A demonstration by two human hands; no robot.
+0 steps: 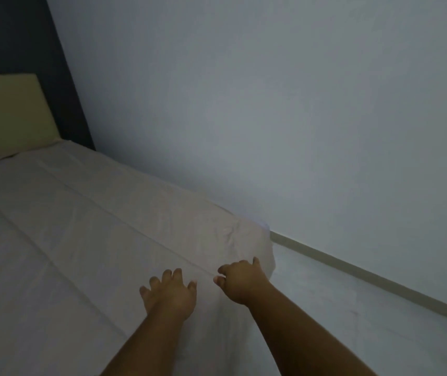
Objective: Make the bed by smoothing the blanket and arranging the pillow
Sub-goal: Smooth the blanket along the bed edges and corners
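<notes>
The blanket [86, 240] lies mostly flat ahead of both hands, bunched only at the corner just beyond the right hand [240, 280]. The left hand [169, 293] rests spread open on it; the right pinches its edge. No pillow shows, so arranging it seems left.

I am counting two hands reaching into my view: one left hand [168, 293] and one right hand [241, 283], each on its own bare forearm, so two forearms. On the left hand I am making out five fingers; on the right I am only picking out a thumb, a forefinger and some knuckles, the rest too curled to count. I am seeing one bed [257, 249], one pale blanket [81, 240] lying over it, one cream headboard [8, 115], one wall [271, 104] and one skirting strip [366, 278].
</notes>
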